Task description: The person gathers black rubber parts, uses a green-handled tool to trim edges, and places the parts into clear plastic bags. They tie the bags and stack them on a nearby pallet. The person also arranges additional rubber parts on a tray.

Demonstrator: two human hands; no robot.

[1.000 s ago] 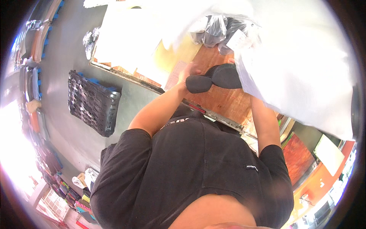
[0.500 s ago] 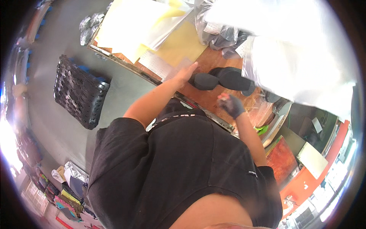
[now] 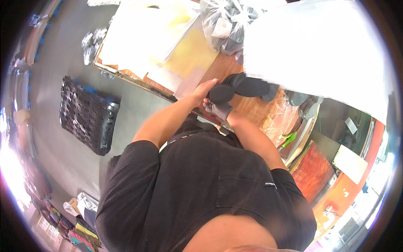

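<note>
On the brown wooden table lies a row of black, round-ended flat pads [image 3: 251, 87], stacked and leaning together; their exact kind I cannot make out. The nearest pad [image 3: 221, 94] sits right by my hands. My left hand [image 3: 201, 93] is bare, its fingers stretched along the left end of this pad. Just below it, my right hand [image 3: 218, 110] wears a dark fingerless glove. The right fingers are curled near the left palm at the pad's lower edge; what they hold, if anything, is hidden.
Papers and yellow sheets [image 3: 184, 54] cover the table's left part. Knotted clear bags [image 3: 228, 29] with dark contents stand behind the pads. A large white sheet [image 3: 310, 54] overhangs the right. Green-handled scissors [image 3: 289, 138] lie near the right edge. A black perforated crate [image 3: 88, 115] stands left on the floor.
My right hand has moved left, from the open table beside the pads to close against my left hand. My left hand has come slightly down, and the view has shifted a little.
</note>
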